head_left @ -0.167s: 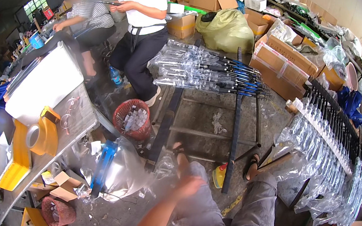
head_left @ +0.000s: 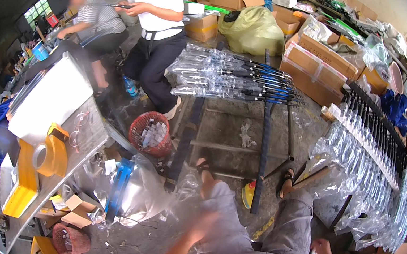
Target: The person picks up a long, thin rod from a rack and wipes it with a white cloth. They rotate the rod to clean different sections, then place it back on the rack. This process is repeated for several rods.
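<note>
My left hand [head_left: 205, 227] is over my left thigh in grey trousers, its fingers smeared by motion. Whether it holds anything cannot be made out. Low in the picture, beside my right thigh, my right hand [head_left: 321, 250] shows with curled fingers. Something small and whitish is at its fingers, too unclear to name. To the right of that hand lies a row of thin dark rods in clear plastic sleeves [head_left: 367, 191], leaning along a white strip. Ahead, a bundle of similar sleeved rods [head_left: 227, 73] rests across a dark metal frame [head_left: 265, 141].
A red basket of white scraps [head_left: 150, 136] stands ahead left, near a table [head_left: 71, 154] with rolls of yellow tape [head_left: 52, 155]. A person in a white shirt [head_left: 161, 5] sits ahead holding a dark rod; another sits behind. Cardboard boxes [head_left: 318, 73] and a yellow-green sack [head_left: 252, 32] are at the right.
My left hand has moved slightly down and left over the thigh. More of my right hand has come into view at the lower edge. The whole view has shifted a little.
</note>
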Tool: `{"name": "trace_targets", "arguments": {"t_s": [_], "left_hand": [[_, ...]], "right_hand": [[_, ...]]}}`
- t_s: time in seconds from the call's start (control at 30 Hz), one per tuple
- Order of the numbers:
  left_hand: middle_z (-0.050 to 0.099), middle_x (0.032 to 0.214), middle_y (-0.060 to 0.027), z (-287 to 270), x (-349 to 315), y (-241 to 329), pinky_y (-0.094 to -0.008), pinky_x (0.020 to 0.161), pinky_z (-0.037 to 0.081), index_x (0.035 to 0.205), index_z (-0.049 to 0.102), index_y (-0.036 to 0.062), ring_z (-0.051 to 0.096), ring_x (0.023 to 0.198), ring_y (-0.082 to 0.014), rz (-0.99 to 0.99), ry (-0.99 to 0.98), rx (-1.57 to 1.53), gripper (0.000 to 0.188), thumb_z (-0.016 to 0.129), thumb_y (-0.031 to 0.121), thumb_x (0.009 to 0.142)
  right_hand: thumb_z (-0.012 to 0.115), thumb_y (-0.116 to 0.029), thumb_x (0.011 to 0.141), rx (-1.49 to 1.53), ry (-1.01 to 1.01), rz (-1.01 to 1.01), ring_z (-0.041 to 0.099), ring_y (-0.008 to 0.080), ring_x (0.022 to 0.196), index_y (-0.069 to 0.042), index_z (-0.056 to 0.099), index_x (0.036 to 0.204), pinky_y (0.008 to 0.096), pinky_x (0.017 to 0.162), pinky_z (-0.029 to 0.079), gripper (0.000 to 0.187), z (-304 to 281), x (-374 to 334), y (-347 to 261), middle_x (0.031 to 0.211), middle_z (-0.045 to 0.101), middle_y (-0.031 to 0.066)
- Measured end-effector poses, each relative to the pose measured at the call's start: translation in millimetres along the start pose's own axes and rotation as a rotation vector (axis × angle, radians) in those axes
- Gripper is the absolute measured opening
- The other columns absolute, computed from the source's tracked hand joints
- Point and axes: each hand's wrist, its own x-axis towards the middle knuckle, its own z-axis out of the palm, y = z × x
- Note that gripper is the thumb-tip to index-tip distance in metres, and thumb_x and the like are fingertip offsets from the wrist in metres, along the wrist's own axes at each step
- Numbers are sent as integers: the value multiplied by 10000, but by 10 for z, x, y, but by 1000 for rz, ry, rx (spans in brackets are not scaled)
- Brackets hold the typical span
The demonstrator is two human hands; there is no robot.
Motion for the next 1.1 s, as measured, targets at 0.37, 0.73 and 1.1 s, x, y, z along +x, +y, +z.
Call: {"name": "trace_targets", "arguments": {"t_s": [0.37, 0.73, 1.1], "left_hand": [[660, 1012, -106, 130, -705, -1245, -381, 840, 507, 1126, 607, 17, 631, 930, -210, -642, -64, -902, 368, 532, 321, 933], [623, 852, -139, -798, 890, 670, -389, 696, 478, 933, 638, 33, 609, 777, -318, -171, -49, 382, 156, 650, 150, 830], [574, 1044, -87, -140, 4273, 665, -416, 905, 425, 1061, 622, 74, 525, 1064, -281, 322, 94, 1022, 316, 708, 223, 796]], "right_hand": [[628, -354, 900, 1231, -207, 31, 613, 239, 885, -82, 573, 1131, 403, 821, 519, 361, -260, 182, -3168, 960, 626, 91], [511, -324, 973, 1565, -654, 248, 579, 187, 734, -105, 551, 1108, 318, 654, 501, 260, 729, 474, -3076, 851, 574, 87], [590, -356, 910, 1787, -684, 215, 523, 222, 644, -87, 577, 1116, 290, 504, 437, 339, 641, 511, -3058, 831, 536, 135]]}}
